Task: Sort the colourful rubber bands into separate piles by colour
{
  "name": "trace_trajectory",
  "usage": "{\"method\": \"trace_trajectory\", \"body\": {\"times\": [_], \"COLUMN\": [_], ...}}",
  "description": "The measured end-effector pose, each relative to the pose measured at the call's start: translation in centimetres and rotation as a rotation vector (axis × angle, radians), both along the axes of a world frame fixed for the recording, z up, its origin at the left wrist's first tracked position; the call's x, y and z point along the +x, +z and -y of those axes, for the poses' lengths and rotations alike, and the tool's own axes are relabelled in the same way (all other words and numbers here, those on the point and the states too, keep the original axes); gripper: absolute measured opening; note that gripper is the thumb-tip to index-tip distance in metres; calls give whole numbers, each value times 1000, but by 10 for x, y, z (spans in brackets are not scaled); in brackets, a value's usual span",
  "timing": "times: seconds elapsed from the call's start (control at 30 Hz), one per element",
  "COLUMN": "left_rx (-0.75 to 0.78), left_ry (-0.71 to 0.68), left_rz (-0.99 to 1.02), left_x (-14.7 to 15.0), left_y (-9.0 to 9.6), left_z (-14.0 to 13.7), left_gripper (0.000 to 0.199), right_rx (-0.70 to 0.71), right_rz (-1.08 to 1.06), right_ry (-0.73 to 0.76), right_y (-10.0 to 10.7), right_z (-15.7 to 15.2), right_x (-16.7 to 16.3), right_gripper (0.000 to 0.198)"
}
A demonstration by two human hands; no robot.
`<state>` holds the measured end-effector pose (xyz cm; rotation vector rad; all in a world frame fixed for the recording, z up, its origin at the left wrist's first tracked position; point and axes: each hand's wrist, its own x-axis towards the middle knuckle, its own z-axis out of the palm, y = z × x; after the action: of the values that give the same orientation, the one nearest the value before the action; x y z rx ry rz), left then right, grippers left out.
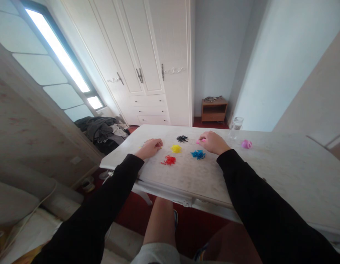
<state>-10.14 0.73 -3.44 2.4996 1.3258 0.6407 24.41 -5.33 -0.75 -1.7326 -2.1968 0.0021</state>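
Small heaps of thin, coloured strands lie on the white table (183,179): a black heap (182,138), a yellow heap (176,149), a red heap (169,160) and a blue heap (198,154). To their left is my left hand (151,148), closed in a pinch low over the tabletop. A tiny pale yellowish bit shows at its fingertips, too small to name. My right hand (213,142) is closed over a pink heap (200,141), partly hiding it. What its fingertips grip there does not show clearly.
Right of my right hand stand a clear glass jar (236,128) and a pinkish-purple rounded object (246,144). Beyond the table are a white wardrobe (175,95) and a small wooden cabinet (214,110). Dark clothes (100,130) are piled at left.
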Motion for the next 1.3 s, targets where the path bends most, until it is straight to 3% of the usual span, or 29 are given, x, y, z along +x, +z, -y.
{"method": "trace_trajectory", "body": {"times": [0.13,0.3,0.5,0.63,0.87,1.03,1.3], "left_rx": [23,-6,-104,-89,-81,-28,-216], "left_ry": [-37,-63,-128,-108,-193,-160,-288], "left_rz": [44,274,560,705,662,615,771], "left_x": [6,27,63,84,103,102,101], "left_y": [0,2,-6,-14,-26,-28,-23], "left_z": [0,-5,-43,-69,-76,-75,-68], "left_gripper": [12,10,13,18,13,17,33], "right_rx": [4,2,-18,-26,-2,-18,16], "right_rz": [4,-8,1,-8,0,8,-90], "right_ry": [6,15,16,3,23,36,86], "right_y": [0,-1,-3,-2,0,0,-5], "right_z": [0,-2,-2,-1,1,1,3], "right_x": [0,0,0,-1,-5,-8,-17], "right_gripper": [26,26,28,27,26,25,21]}}
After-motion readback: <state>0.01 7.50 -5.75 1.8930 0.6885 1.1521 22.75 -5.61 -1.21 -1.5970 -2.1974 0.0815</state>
